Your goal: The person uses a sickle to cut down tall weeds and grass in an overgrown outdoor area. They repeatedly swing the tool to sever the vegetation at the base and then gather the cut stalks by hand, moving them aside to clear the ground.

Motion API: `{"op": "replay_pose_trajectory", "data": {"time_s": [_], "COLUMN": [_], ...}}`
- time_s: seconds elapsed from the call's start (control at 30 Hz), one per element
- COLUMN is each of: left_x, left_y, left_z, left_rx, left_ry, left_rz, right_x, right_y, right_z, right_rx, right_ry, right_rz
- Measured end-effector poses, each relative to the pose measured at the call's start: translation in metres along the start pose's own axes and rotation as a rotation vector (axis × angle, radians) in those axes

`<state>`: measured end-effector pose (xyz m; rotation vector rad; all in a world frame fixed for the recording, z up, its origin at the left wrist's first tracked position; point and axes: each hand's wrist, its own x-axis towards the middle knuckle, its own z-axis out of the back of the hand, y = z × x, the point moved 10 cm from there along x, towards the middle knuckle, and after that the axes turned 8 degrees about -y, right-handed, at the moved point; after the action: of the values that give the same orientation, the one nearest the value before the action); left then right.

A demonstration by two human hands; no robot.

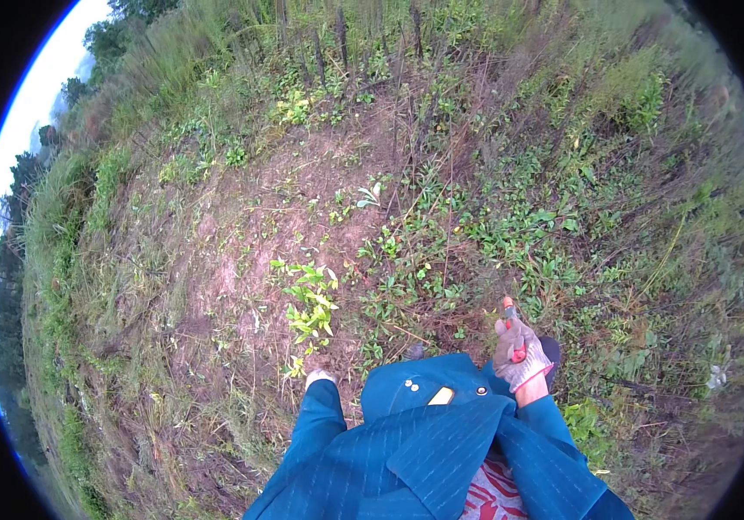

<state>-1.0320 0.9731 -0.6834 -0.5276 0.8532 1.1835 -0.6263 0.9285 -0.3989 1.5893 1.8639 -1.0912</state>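
My right hand point(520, 354), in a pale work glove with a red cuff edge, is closed around a red and dark hand tool point(509, 311), most of it hidden by the fingers; its orange-red end points away from me. At the lower middle, my left hand point(320, 376) shows only as a small pale patch past the blue sleeve, so its fingers and anything in them cannot be made out. Just beyond it stands a bright yellow-green leafy plant point(310, 302). Low green plants point(528, 227) cover the ground ahead of my right hand.
A patch of bare reddish soil point(229, 266) with dry stalks lies ahead and to the left. Dark upright stems point(341, 39) and tall weeds stand farther off. Thick brush point(658, 143) grows on the right. Trees point(4, 279) line the far left. My blue jacket point(424, 448) fills the bottom.
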Motion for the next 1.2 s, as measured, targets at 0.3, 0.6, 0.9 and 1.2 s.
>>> {"op": "replay_pose_trajectory", "data": {"time_s": [0.3, 0.6, 0.9, 1.2], "left_x": [0.034, 0.049, 0.140, 0.186], "left_y": [-0.085, -0.108, -0.121, -0.339], "left_z": [0.086, 0.176, 0.343, 0.505], "left_rx": [0.246, -0.281, -0.457, -0.739], "left_ry": [-0.182, -0.386, -0.334, -0.397], "left_rz": [-0.361, -0.338, -0.151, -0.639], "right_x": [-0.009, 0.007, 0.076, 0.221], "right_y": [0.017, 0.139, 0.257, 0.441], "right_z": [-0.022, -0.049, -0.180, -0.310], "right_rx": [-0.056, -0.103, -0.521, -0.492], "right_ry": [0.127, 0.013, -0.230, -0.307], "right_rz": [0.024, 0.468, 0.869, 1.042]}}
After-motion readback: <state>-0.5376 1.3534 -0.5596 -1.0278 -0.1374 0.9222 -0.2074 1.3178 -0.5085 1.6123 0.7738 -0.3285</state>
